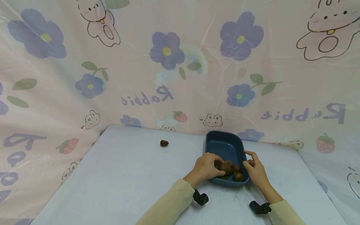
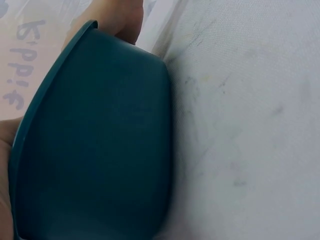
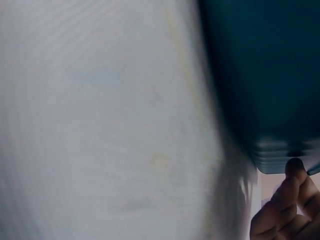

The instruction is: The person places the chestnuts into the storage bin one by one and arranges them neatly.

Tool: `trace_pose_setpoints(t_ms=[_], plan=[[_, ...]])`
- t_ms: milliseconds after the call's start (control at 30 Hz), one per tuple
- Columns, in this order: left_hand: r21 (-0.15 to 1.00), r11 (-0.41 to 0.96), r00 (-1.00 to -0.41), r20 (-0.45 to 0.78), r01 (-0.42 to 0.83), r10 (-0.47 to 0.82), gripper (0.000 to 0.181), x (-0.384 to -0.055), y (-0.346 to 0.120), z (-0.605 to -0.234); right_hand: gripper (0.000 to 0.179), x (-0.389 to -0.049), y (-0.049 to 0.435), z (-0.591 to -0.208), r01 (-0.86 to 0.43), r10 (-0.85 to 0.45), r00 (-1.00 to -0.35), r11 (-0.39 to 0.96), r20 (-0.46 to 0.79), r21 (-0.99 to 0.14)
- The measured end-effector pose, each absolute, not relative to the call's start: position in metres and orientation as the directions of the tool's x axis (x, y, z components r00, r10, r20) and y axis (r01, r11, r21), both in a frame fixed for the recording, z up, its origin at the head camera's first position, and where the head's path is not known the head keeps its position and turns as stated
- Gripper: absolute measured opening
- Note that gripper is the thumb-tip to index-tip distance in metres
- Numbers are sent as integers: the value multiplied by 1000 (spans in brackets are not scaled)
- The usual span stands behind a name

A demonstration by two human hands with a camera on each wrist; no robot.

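Observation:
A dark blue rectangular plastic box (image 1: 225, 145) stands on the table, with several brown chestnuts (image 1: 238, 177) piled in its near end. My left hand (image 1: 206, 167) reaches over the box's left rim, its thumb and fingers curled round a chestnut in the pile. At the right side, my right hand (image 1: 256, 170) grips the rim with thumb and fingers. The right wrist view shows its fingers (image 3: 295, 172) against the box's outer wall. A single chestnut (image 1: 164, 143) lies apart on the table, left of the box.
The white table (image 1: 126, 175) ends at a hanging cloth (image 1: 197, 87) printed with flowers and rabbits, behind and along both sides. Black wrist devices (image 1: 201, 198) sit below each hand. The box stands near the table's back edge.

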State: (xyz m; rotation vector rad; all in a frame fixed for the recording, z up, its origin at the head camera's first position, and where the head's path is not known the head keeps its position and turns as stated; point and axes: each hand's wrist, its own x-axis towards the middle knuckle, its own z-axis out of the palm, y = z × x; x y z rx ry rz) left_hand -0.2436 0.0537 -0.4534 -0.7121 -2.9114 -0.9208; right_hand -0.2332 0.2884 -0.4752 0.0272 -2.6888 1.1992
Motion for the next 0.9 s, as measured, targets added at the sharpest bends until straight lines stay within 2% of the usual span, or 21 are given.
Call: trace_pose_setpoints(t_ms=[433,900], plan=[[572,702,-895,148,425,421,31,-242,52,-452,45,-230,287,-472,-102,65,-979,672,195,-734],[681,589,-895,257,436,365,32,-239,39,-449,46,-229,286,-472,-101,54,-982,654,180,-749]])
